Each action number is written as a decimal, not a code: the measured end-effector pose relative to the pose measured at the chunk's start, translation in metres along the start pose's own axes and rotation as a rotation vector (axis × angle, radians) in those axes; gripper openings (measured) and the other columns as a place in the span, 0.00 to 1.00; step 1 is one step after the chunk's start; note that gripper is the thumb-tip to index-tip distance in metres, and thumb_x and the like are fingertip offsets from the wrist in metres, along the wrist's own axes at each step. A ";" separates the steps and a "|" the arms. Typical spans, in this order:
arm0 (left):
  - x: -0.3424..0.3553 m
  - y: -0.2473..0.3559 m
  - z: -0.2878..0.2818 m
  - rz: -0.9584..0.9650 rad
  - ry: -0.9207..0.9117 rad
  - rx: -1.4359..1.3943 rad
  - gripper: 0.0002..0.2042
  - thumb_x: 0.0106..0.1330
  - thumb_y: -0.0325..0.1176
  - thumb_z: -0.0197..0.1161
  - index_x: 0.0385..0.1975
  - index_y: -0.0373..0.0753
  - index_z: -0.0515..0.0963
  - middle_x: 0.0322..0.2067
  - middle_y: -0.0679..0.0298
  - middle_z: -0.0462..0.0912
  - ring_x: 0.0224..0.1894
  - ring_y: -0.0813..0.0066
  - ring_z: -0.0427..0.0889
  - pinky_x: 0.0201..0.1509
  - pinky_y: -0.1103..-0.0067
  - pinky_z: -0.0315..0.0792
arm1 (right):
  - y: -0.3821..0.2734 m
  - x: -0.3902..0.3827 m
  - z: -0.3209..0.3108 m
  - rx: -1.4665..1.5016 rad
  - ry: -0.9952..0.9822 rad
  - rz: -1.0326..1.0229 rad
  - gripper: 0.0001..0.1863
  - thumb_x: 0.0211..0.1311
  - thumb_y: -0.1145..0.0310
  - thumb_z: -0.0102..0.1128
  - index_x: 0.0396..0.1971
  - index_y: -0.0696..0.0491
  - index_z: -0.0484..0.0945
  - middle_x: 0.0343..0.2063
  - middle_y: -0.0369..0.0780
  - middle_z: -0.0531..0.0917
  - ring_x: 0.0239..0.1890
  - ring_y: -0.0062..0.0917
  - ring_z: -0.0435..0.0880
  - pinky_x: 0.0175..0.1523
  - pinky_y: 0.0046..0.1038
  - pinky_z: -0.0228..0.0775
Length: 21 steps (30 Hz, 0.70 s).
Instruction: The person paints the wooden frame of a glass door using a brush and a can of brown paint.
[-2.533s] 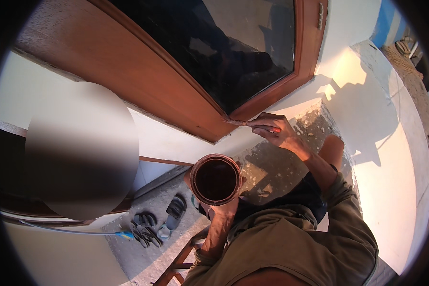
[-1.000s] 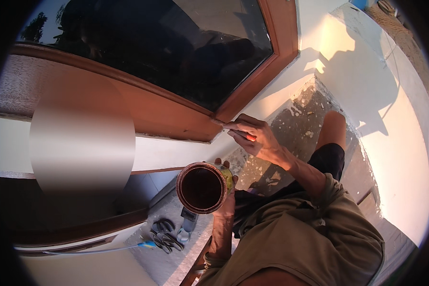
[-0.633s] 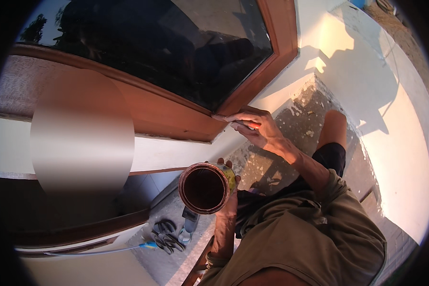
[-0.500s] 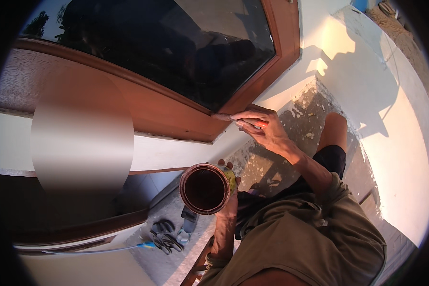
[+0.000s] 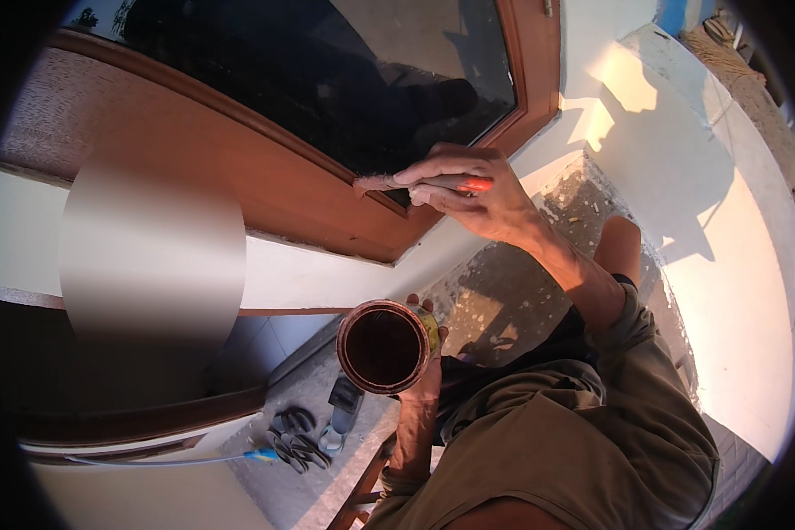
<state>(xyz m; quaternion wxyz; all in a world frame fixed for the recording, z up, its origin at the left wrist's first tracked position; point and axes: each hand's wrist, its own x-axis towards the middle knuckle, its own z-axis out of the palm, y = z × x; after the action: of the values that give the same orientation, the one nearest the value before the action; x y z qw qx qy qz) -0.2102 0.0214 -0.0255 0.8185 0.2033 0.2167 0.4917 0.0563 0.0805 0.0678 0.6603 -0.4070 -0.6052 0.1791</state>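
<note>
My right hand (image 5: 473, 190) is closed round a paintbrush (image 5: 380, 182) whose handle has an orange-red end. Its bristle tip touches the brown window frame (image 5: 283, 208), on the moulding along the lower edge of the dark glass (image 5: 344, 106), left of the frame's near corner. Below, my left hand (image 5: 428, 384) grips an open paint can (image 5: 382, 347) from its right side. The can's rim is smeared with reddish brown and its inside is dark; how much paint it holds I cannot make out.
A white wall ledge (image 5: 327, 283) runs under the frame. Several sandals (image 5: 296, 439) lie on the ground at lower left, near a blue-tipped pole (image 5: 261, 455). A wooden piece like a ladder (image 5: 362, 486) stands below my left forearm. Paint-spotted concrete (image 5: 495, 274) lies beneath my right arm.
My right hand and the paintbrush have moved up and left, from the frame's near corner onto the moulding by the glass. The can in my left hand has barely shifted.
</note>
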 end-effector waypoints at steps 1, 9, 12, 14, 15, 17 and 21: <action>0.001 0.000 0.000 0.001 -0.002 -0.001 0.31 0.71 0.57 0.58 0.71 0.52 0.67 0.69 0.50 0.68 0.71 0.48 0.65 0.57 0.56 0.76 | 0.000 0.001 0.000 0.058 0.042 -0.074 0.16 0.63 0.79 0.69 0.50 0.51 0.86 0.34 0.35 0.86 0.32 0.15 0.86 0.36 0.18 0.79; 0.000 0.000 -0.002 0.003 -0.012 -0.025 0.32 0.71 0.58 0.58 0.71 0.52 0.68 0.69 0.49 0.68 0.71 0.47 0.66 0.57 0.56 0.76 | 0.023 -0.056 0.004 0.132 0.041 0.344 0.16 0.64 0.82 0.66 0.51 0.56 0.85 0.41 0.39 0.88 0.46 0.21 0.89 0.51 0.21 0.82; 0.001 0.000 0.000 -0.010 -0.038 -0.090 0.31 0.71 0.58 0.58 0.70 0.51 0.69 0.69 0.49 0.68 0.71 0.47 0.66 0.58 0.55 0.77 | 0.036 -0.070 -0.007 -0.034 -0.069 0.351 0.14 0.64 0.82 0.66 0.49 0.56 0.86 0.41 0.37 0.89 0.42 0.18 0.88 0.47 0.20 0.80; 0.001 -0.001 0.001 -0.001 -0.007 -0.043 0.31 0.71 0.59 0.58 0.70 0.51 0.69 0.69 0.49 0.68 0.71 0.47 0.66 0.57 0.55 0.77 | 0.034 -0.065 -0.014 -0.108 -0.121 0.429 0.14 0.64 0.82 0.66 0.48 0.55 0.86 0.38 0.36 0.88 0.39 0.16 0.86 0.45 0.20 0.78; 0.001 -0.001 0.000 0.003 0.027 0.007 0.31 0.71 0.59 0.58 0.70 0.51 0.70 0.69 0.49 0.68 0.71 0.47 0.66 0.57 0.56 0.77 | 0.033 -0.062 -0.017 -0.183 -0.168 0.510 0.13 0.64 0.81 0.66 0.48 0.55 0.86 0.36 0.35 0.87 0.35 0.15 0.83 0.42 0.20 0.77; 0.002 -0.002 -0.003 0.003 0.010 -0.001 0.30 0.71 0.59 0.57 0.69 0.51 0.70 0.69 0.49 0.68 0.71 0.46 0.66 0.57 0.56 0.78 | 0.022 -0.042 -0.013 -0.178 -0.118 0.336 0.12 0.64 0.77 0.68 0.47 0.51 0.86 0.31 0.33 0.85 0.30 0.16 0.81 0.37 0.22 0.75; 0.005 0.000 -0.002 -0.012 -0.039 -0.044 0.29 0.71 0.59 0.57 0.67 0.52 0.72 0.68 0.50 0.69 0.71 0.46 0.67 0.56 0.57 0.79 | -0.024 0.017 -0.004 -0.161 -0.080 -0.006 0.10 0.65 0.72 0.70 0.45 0.46 0.87 0.28 0.32 0.84 0.25 0.18 0.80 0.31 0.24 0.73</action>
<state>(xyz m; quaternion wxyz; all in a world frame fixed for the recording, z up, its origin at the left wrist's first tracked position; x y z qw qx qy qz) -0.2087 0.0259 -0.0278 0.8299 0.1935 0.1910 0.4872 0.0577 0.0772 0.0978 0.6013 -0.4494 -0.6447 0.1442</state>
